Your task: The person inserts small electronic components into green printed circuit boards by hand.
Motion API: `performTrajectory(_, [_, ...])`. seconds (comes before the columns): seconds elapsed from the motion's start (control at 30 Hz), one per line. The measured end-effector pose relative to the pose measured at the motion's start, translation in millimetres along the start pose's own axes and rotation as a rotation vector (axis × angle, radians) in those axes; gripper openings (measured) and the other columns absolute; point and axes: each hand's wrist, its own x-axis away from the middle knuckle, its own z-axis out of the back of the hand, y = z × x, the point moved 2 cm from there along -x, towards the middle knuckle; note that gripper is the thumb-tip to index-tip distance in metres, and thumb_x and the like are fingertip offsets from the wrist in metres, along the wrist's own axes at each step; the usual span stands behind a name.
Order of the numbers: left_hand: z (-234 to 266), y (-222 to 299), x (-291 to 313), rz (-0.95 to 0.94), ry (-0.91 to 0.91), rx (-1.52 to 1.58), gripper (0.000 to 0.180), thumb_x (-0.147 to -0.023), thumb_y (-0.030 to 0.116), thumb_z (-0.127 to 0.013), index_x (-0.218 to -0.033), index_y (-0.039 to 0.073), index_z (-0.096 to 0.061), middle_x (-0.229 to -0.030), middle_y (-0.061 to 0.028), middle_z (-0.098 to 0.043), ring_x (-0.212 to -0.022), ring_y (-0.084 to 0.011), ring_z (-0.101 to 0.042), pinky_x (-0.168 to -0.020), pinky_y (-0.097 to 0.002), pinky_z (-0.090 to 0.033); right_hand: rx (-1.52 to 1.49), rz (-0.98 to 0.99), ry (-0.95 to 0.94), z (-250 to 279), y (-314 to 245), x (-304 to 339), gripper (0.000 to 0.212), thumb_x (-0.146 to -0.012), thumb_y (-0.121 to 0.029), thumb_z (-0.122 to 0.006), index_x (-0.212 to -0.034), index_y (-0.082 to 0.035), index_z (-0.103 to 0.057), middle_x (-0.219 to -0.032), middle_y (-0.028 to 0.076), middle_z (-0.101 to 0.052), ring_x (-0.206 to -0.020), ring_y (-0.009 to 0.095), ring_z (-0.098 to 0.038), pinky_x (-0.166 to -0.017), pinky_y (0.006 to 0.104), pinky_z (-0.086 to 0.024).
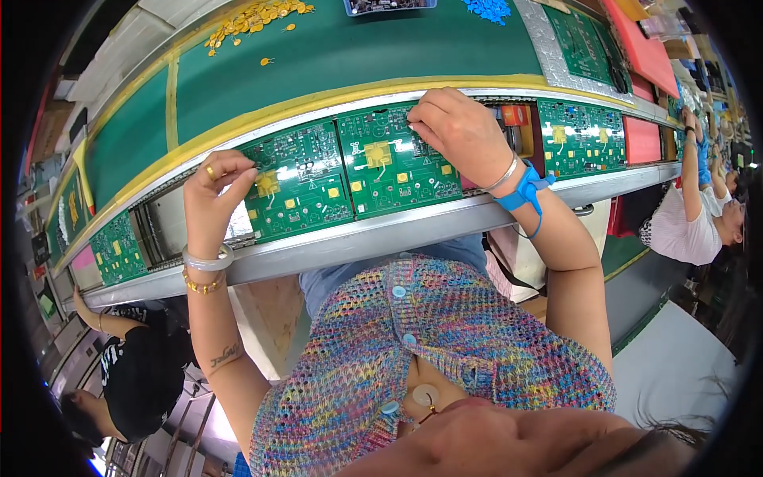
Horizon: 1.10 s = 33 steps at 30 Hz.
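Two green circuit boards lie side by side on the rail line in front of me, a left board (306, 187) and a right board (401, 163). Yellow tape squares and small parts dot both. My left hand (216, 195) is at the left board's left end, thumb and fingers pinched together. Over the upper right of the right board, my right hand (465, 135) has its fingers curled in a pinch. A pale speck shows at those fingertips, too small to name. What the left fingertips hold, if anything, is hidden.
Orange disc components (258, 20) lie piled on the green bench, with blue ones (486, 9) farther right. A blue bin (389, 6) stands between them. Another board (582, 137) sits right on the line, one more (119, 248) left. Co-workers are on both sides.
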Motion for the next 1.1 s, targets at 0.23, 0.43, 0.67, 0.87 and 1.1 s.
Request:
performTrajectory(0.23, [4.0, -15.2, 1.8, 0.05, 0.008, 0.103, 0.01, -0.08, 0.0, -0.068, -0.089, -0.003, -0.066, -0.097, -0.0035, -0.06, -0.083, -0.0079, -0.057, -0.074, -0.02, -0.048, 0.148, 0.082, -0.115, 3.6, -6.0, 3.1, 0.014, -0.077, -0.007, -0.064, -0.091, -0.006, -0.062, -0.084, 0.008, -0.057, -0.081, 0.025, -0.058, -0.069, 0.0341, -0.049])
performTrajectory(0.43, [-3.7, -12.3, 2.2, 0.023, -0.059, 0.107, 0.012, -0.08, 0.0, -0.068, -0.091, -0.002, -0.067, -0.098, -0.0032, -0.059, -0.082, -0.0082, -0.057, -0.073, -0.02, -0.048, 0.162, -0.191, 0.241, 43.4, 69.5, -16.4, 0.013, -0.085, -0.012, -0.062, -0.096, -0.007, -0.066, -0.086, 0.011, -0.065, -0.076, 0.031, -0.063, -0.068, 0.0362, -0.052])
performTrajectory(0.67, [-39.7, 31.7, -6.1, -0.358, 0.042, -0.432, 0.014, -0.072, 0.001, -0.071, -0.086, 0.002, -0.068, -0.09, -0.0076, -0.062, -0.08, -0.0214, -0.062, -0.071, -0.029, -0.049, 0.346, -0.271, 0.099, 49.0, 137.5, -41.8, 0.012, -0.076, -0.014, -0.066, -0.085, -0.006, -0.065, -0.08, 0.013, -0.059, -0.081, 0.032, -0.059, -0.073, 0.0414, -0.047])
performTrajectory(0.87, [-58.4, 38.5, -13.1, -0.458, 0.066, -0.611, 0.013, -0.072, 0.004, -0.071, -0.084, 0.003, -0.067, -0.09, -0.0062, -0.06, -0.08, -0.0225, -0.062, -0.069, -0.0316, -0.049, 0.515, -0.241, 0.079, 34.4, 137.4, -49.8, 0.01, -0.078, -0.015, -0.063, -0.079, -0.005, -0.061, -0.078, 0.013, -0.058, -0.079, 0.032, -0.058, -0.071, 0.0416, -0.047])
performTrajectory(1.1, [-69.2, 37.1, -19.6, -0.521, 0.047, -0.707, 0.011, -0.073, 0.007, -0.071, -0.082, 0.004, -0.067, -0.088, -0.0041, -0.058, -0.08, -0.0214, -0.06, -0.068, -0.0318, -0.049, 0.545, -0.168, 0.207, 25.3, 147.4, -49.6, 0.012, -0.08, -0.014, -0.06, -0.087, -0.005, -0.058, -0.078, 0.015, -0.058, -0.078, 0.033, -0.058, -0.07, 0.0415, -0.047])
